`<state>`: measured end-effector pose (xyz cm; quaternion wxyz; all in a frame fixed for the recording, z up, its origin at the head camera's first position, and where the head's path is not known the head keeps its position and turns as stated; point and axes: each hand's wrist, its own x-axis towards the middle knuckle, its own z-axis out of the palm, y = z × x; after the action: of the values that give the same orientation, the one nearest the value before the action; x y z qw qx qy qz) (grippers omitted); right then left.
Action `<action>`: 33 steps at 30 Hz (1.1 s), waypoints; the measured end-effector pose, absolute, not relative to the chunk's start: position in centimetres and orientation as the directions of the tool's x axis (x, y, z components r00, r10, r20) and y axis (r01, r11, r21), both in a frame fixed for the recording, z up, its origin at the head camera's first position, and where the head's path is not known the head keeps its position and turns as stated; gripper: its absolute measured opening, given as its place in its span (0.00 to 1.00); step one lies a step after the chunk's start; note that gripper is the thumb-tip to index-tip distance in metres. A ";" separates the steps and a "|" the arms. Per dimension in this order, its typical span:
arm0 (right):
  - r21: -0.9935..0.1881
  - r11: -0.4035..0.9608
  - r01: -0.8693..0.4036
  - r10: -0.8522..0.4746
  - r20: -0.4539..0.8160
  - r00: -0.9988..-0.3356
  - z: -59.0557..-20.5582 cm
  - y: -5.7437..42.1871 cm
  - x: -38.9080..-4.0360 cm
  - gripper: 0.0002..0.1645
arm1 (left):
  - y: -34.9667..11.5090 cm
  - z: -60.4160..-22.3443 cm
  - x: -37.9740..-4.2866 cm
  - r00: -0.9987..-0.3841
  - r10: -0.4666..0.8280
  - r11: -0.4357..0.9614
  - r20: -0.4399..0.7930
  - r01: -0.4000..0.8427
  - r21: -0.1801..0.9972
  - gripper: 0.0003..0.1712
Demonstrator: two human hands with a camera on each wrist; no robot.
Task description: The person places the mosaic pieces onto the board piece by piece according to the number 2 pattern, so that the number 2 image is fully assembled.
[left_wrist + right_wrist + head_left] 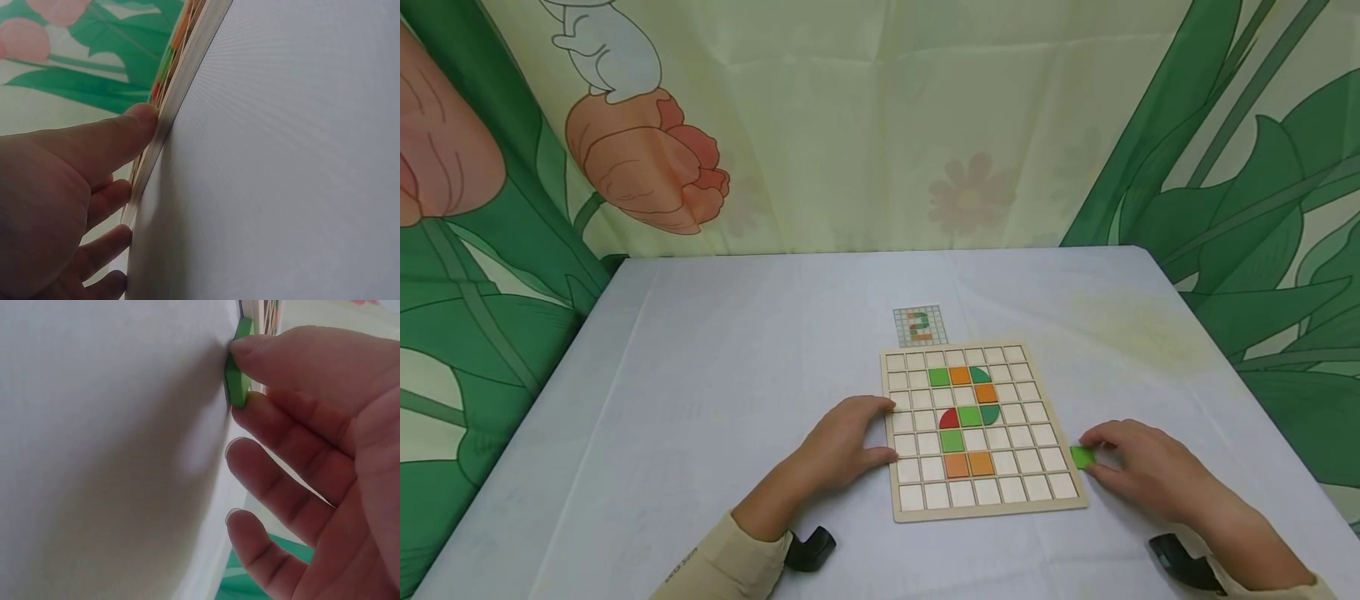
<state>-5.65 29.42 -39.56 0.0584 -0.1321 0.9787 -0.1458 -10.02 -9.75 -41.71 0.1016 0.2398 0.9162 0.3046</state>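
A wooden grid board (1025, 441) lies on the table with orange, green and red tiles set in several of its cells. At its left edge rests my left hand (844, 442), thumb and fingers spread and touching the frame. The left wrist view shows that thumb and the fingertips of the left hand (56, 187) against the board's side (187, 69). Just beyond the right edge, my right hand (1150, 467) pinches a light green square tile (1082, 457). Up close, the green tile (236, 381) sits between thumb and index finger, beside the board.
A small pattern card (921, 326) with a coloured grid lies behind the board. A white cloth (737, 350) covers the table. Behind it hangs a curtain (850, 125) printed with flowers and leaves.
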 end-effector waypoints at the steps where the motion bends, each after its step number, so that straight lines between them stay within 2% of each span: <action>1: -0.299 0.922 -0.245 -0.277 -0.071 -0.958 -39.6 29.4 -5.7 0.16 | -9.8 -41.7 -10.0 -0.865 0.500 0.701 -0.041 0.376 0.606 0.36; 20: -0.340 0.900 -0.272 -0.300 -0.032 -0.953 -38.3 27.7 -6.2 0.18 | -9.8 -41.7 -10.0 -0.866 0.497 0.706 -0.048 0.372 0.602 0.36; 33: -0.363 0.890 -0.276 -0.336 -0.112 -0.935 -38.1 24.6 -6.8 0.20 | -9.8 -41.7 -10.0 -0.864 0.502 0.702 -0.043 0.378 0.604 0.36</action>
<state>-6.76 24.64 -38.07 0.0863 -0.1581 0.9682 -0.1734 -9.98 -9.82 -41.67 0.1024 0.2398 0.9168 0.3026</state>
